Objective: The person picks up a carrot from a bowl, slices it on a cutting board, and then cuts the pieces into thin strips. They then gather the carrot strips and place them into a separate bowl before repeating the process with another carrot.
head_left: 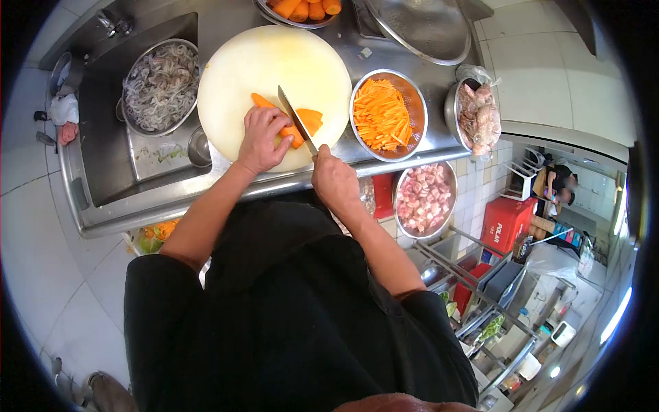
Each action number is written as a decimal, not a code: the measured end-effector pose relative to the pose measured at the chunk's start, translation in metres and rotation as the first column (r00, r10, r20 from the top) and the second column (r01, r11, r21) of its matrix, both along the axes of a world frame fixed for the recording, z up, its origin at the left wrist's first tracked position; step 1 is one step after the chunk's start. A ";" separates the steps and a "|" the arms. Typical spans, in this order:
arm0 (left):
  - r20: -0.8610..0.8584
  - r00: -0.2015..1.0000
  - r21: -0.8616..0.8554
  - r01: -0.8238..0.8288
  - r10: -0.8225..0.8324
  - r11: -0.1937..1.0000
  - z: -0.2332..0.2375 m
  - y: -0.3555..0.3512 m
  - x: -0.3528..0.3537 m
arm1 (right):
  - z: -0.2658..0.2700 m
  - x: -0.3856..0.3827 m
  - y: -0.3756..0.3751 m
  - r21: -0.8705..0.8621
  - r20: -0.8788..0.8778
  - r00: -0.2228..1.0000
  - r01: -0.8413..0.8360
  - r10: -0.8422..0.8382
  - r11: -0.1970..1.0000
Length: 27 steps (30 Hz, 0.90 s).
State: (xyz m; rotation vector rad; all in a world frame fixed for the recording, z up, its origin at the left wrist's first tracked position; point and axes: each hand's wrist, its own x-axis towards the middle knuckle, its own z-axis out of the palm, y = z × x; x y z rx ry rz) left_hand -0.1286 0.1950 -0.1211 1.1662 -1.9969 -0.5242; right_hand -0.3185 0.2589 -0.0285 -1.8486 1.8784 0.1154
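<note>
Here's the steel bench, and at its front edge sits the big round white board. Just right of it, along that same edge, a colander heaped with orange strips! Over the board, the left hand curls its fingers down on a carrot. Right hand, over the front edge, closed round the knife, blade between carrot and cut orange slices.

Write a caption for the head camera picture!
Left hand on a carrot, right hand holding a knife, over a cutting board.
</note>
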 end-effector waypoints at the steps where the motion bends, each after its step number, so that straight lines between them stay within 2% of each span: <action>1: -0.001 1.000 0.004 -0.007 0.007 1.000 0.000 0.001 0.000 | 0.004 0.000 0.000 0.008 -0.010 1.000 0.004 -0.004 1.000; 3: -0.001 1.000 0.015 -0.027 0.027 1.000 -0.001 0.004 -0.001 | 0.006 0.000 0.000 0.013 -0.016 1.000 0.000 0.000 1.000; 8: -0.025 0.998 0.054 0.061 -0.060 0.997 -0.002 -0.010 0.018 | 0.005 -0.006 0.000 -0.033 0.016 0.999 -0.028 0.029 0.999; 17: 0.065 0.997 0.021 0.050 -0.051 0.999 0.004 -0.010 0.017 | 0.083 -0.005 0.020 0.034 -0.036 0.999 -0.019 0.020 0.999; 20: 0.060 0.997 0.021 0.050 -0.051 0.999 0.002 -0.010 0.017 | 0.079 -0.007 0.028 0.005 -0.049 0.999 -0.016 0.017 1.000; 23: 0.059 0.997 0.032 0.052 -0.054 0.998 0.002 -0.010 0.017 | 0.073 -0.006 0.031 0.037 -0.107 0.994 -0.015 0.019 0.999; 27: 0.047 0.998 0.002 0.044 -0.045 0.999 0.002 -0.010 0.016 | 0.061 -0.003 0.025 0.095 -0.080 0.997 -0.004 0.012 0.995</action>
